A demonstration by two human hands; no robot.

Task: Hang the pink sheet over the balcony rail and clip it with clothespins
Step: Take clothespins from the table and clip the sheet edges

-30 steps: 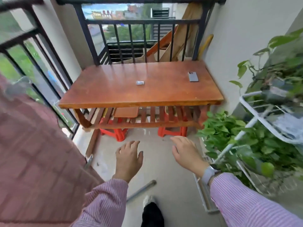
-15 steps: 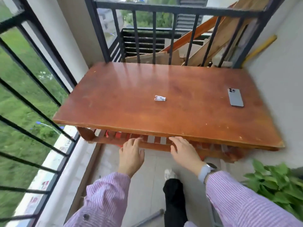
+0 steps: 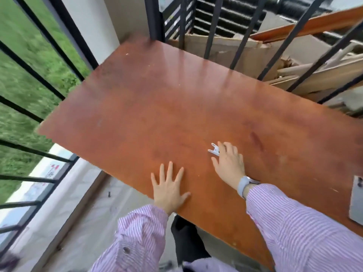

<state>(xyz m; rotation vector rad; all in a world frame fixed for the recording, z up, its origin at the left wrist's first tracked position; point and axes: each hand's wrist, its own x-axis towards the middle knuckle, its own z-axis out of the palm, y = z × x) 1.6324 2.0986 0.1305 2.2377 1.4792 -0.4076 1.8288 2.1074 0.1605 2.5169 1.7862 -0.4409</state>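
right hand (image 3: 228,163) reaches the white clothespin (image 3: 214,149) on the wooden table (image 3: 157,107), fingertips touching, not yet gripping; left hand (image 3: 169,190) rests flat, open, likely bracing; pink sheet unseen

both hands now over the wooden table (image 3: 157,107), up from below its near edge. left hand (image 3: 169,188) flat, fingers spread. right hand (image 3: 228,163) fingertips reached white clothespin (image 3: 214,149). view closer, tilted.
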